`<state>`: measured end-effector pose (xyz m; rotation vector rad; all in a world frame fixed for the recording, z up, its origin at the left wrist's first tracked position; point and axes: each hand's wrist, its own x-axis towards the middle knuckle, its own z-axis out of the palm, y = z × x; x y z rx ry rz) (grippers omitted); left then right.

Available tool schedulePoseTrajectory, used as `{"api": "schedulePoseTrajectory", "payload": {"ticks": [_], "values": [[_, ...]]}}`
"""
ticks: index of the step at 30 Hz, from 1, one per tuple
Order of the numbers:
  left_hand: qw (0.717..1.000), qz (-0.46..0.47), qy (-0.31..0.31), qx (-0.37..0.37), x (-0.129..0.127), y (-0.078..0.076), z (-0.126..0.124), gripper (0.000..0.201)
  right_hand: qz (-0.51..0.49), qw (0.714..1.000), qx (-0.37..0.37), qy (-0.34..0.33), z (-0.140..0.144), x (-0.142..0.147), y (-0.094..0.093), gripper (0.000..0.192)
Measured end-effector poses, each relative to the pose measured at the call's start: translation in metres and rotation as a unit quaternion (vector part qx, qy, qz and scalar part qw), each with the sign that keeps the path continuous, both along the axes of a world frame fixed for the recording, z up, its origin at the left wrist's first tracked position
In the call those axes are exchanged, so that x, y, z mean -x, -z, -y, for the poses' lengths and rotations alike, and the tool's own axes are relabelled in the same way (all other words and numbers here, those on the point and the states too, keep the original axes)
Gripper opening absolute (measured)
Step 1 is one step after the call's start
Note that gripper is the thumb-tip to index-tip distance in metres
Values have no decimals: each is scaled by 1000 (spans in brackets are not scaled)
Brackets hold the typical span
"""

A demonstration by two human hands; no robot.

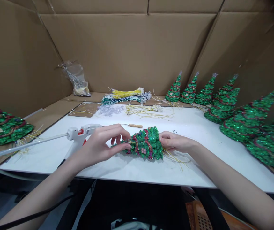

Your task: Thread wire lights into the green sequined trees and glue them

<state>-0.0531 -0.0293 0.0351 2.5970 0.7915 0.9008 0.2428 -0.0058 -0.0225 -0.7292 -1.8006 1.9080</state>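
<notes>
A small green tinsel Christmas tree (148, 140) with red garland lies on its side over the white board, its tip to the left and its base to the right. My left hand (105, 140) is over the tip end, thumb and fingertips pinching a thin yellow wire (135, 142) against the tree's side. At the base, my right hand (172, 141) grips the tree's edge with the fingers curled. Loose yellow wires (178, 158) stick out of the base beneath that hand. Part of the tip is hidden behind my left fingers.
A white hot glue gun (76, 135) stands left of my left hand, a long glue stick trailing from it. Behind lie a wooden-handled tool (135, 126), yellow wire bundles (143, 109) and clear ornaments (110, 110). Several finished trees (223, 102) line the right side.
</notes>
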Motion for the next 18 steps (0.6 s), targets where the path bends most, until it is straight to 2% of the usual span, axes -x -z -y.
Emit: {"api": "schedulePoseTrajectory", "payload": {"ticks": [6, 9, 12, 18], "values": [[991, -43, -8, -126, 8, 3, 2, 6, -6, 1000, 4, -1, 0, 0, 2, 48], [986, -54, -26, -159, 7, 5, 2, 5, -4, 1000, 2, 3, 0, 0, 2, 48], [989, -42, -40, -139, 5, 5, 3, 5, -4, 1000, 5, 4, 1, 0, 1, 48], [999, -12, -36, -36, -2, 2, 5, 8, -22, 1000, 20, -7, 1, 1, 0, 47]]}}
